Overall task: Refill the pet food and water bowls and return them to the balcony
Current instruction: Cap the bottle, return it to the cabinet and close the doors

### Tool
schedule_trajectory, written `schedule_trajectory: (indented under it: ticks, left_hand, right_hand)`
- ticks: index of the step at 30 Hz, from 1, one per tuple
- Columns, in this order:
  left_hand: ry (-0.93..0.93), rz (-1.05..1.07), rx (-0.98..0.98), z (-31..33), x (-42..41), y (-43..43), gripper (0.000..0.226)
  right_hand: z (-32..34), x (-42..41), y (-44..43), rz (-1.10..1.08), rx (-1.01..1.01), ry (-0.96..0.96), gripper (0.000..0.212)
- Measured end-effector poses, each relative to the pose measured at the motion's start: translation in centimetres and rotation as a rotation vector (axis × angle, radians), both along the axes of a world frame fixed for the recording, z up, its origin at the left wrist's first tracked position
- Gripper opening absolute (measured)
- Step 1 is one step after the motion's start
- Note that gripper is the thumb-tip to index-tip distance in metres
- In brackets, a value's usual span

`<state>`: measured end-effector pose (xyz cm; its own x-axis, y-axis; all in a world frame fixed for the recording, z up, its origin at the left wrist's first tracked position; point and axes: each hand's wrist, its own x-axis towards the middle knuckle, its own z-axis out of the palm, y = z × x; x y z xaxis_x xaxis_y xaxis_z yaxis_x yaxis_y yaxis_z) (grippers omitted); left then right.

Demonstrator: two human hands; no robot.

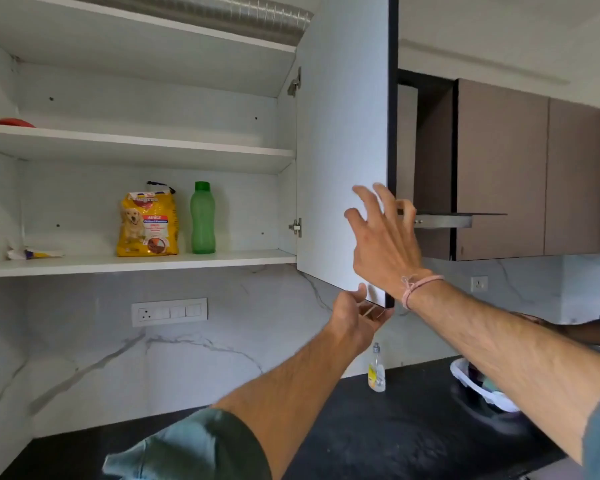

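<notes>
A yellow bag of dog food [148,223] stands upright on the lower shelf [136,263] of an open wall cabinet. A green water bottle [202,218] stands right beside it. The cabinet's white door [340,133] is swung wide open. My left hand [355,311] curls its fingers round the door's bottom edge near the corner. My right hand [383,237] is raised with fingers spread in front of the door's free edge, holding nothing. No pet bowls are clearly in view.
A red object [13,122] lies on the upper shelf, and a crumpled packet [32,252] at the lower shelf's left. On the black counter [395,427] stand a dish-soap bottle [377,370] and a white basket [482,389]. Another person's arm [575,329] reaches in at right.
</notes>
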<state>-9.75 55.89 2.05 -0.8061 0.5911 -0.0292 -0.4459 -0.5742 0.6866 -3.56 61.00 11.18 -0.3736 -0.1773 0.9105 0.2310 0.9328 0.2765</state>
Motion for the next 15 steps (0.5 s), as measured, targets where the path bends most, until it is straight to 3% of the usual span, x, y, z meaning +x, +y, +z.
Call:
schedule_trajectory:
  ticks: [3,5,8,11,15]
  left_hand:
    - [0.023,0.086,0.012,-0.2,0.7,-0.9,0.031]
    - [0.044,0.144,0.019,-0.1,1.0,-2.5,0.042]
    - [0.080,0.203,0.012,0.0,1.0,-5.6,0.040]
    - [0.195,0.233,-0.066,-0.1,0.5,-8.5,0.029]
    - [0.305,0.443,-0.357,0.5,-1.0,-12.0,0.040]
  right_hand:
    - [-1.0,0.7,0.4,0.092,-0.113,-0.026,0.090]
    - [-1.9,0.5,0.0,0.277,-0.292,-0.063,0.097]
    - [-3.1,-0.4,-1.2,0.548,-0.616,-0.259,0.084]
    - [-4.3,-1.4,-3.0,0.587,-0.679,-0.477,0.053]
    - [-5.5,-3.9,-5.3,0.646,-0.691,-0.611,0.050]
